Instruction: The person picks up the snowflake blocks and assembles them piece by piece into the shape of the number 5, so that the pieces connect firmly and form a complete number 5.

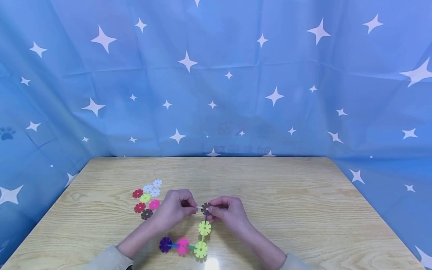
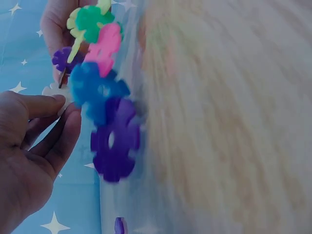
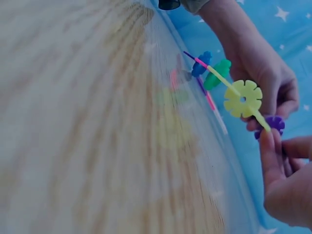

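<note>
A chain of interlocked notched plastic discs hangs between and below the two hands. My left hand (image 1: 175, 208) pinches a white disc (image 2: 50, 90) between thumb and fingers, its edge at a dark disc (image 1: 205, 206). That dark disc is held by the thumb and fingers of my right hand (image 1: 229, 212). From there the chain runs through a purple disc (image 3: 276, 123) and a yellow-green disc (image 1: 204, 228) to another yellow-green disc (image 1: 200, 250). A green disc (image 2: 92, 22), a pink disc (image 1: 183, 243), a blue disc (image 2: 95, 87) and a purple end disc (image 1: 165, 244) continue it leftward.
Left of the hands, loose discs lie on the wooden table (image 1: 287, 187): several white discs (image 1: 147, 188), red discs (image 1: 137, 193), a yellow-green disc (image 1: 145, 198), a pink disc (image 1: 154, 204) and a black disc (image 1: 146, 214). A blue star-patterned curtain (image 1: 216, 82) stands behind.
</note>
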The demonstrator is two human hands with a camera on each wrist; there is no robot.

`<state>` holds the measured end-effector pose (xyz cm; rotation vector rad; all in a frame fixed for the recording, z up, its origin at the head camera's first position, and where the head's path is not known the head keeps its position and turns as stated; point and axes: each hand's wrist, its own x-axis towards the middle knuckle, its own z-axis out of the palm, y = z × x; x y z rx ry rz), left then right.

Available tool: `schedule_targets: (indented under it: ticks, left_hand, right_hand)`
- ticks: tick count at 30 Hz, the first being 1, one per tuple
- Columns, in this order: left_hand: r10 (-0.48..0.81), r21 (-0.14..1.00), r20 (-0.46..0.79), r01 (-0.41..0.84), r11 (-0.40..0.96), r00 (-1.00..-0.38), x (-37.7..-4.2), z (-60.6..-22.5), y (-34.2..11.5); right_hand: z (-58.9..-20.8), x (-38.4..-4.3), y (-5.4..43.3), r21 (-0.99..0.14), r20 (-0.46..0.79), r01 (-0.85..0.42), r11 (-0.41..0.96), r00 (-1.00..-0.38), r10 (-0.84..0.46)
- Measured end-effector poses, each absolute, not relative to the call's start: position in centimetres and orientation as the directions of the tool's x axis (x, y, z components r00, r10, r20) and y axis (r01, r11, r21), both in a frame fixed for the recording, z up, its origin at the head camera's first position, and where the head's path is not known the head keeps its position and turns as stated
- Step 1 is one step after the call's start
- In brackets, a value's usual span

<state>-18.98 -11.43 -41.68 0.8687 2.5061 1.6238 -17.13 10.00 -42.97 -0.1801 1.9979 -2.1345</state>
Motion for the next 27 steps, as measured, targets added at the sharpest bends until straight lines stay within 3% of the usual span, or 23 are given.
schedule_targets:
  ticks: [17, 27]
  left_hand:
    - [0.496, 0.794, 0.312, 0.509, 0.332, -0.81, -19.38, -41.5, -11.0]
    - [0.461, 0.863, 0.246, 0.409, 0.297, -0.853, -19.7, -41.74, -11.15]
  right_hand:
    - [-42.8, -17.29, 9.92, -0.989, -0.093, 0.116, -0.088, -0.968, -0.235]
    - [-43.09, -17.87, 10.59, -0.989, -0.088, 0.115, -0.089, -0.96, -0.268]
